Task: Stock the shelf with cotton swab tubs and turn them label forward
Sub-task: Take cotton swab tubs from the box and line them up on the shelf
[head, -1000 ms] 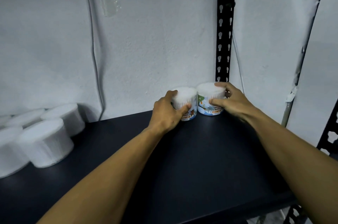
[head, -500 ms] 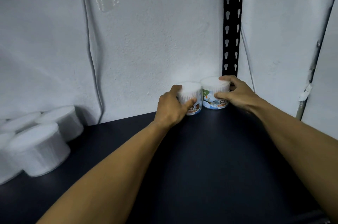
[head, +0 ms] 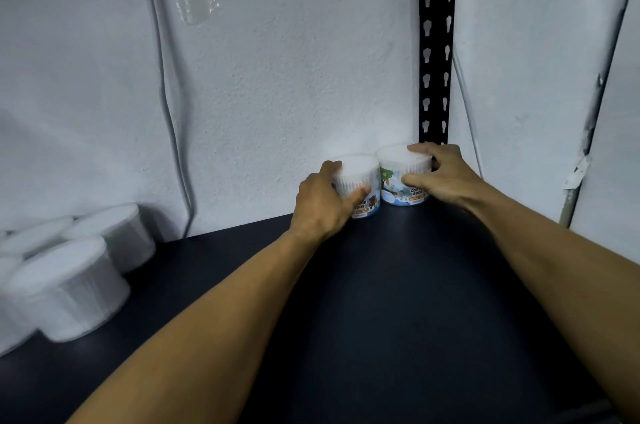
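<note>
Both hands are at the far right corner of the dark shelf (head: 398, 302), beside the black slotted upright (head: 435, 42): the left hand (head: 323, 203) curls round a cotton bud tub (head: 360, 181) with a bear on its label, and the right hand (head: 441, 174) grips a second tub (head: 398, 177) that stands just in front of the upright, thumb on the label and fingers over the lid. These two tubs stand upright and touch each other against the white wall (head: 277, 77), labels facing the person. Well away from the upright, at the shelf's left end, sits a cluster of white tubs (head: 69, 278) with no label showing.
</note>
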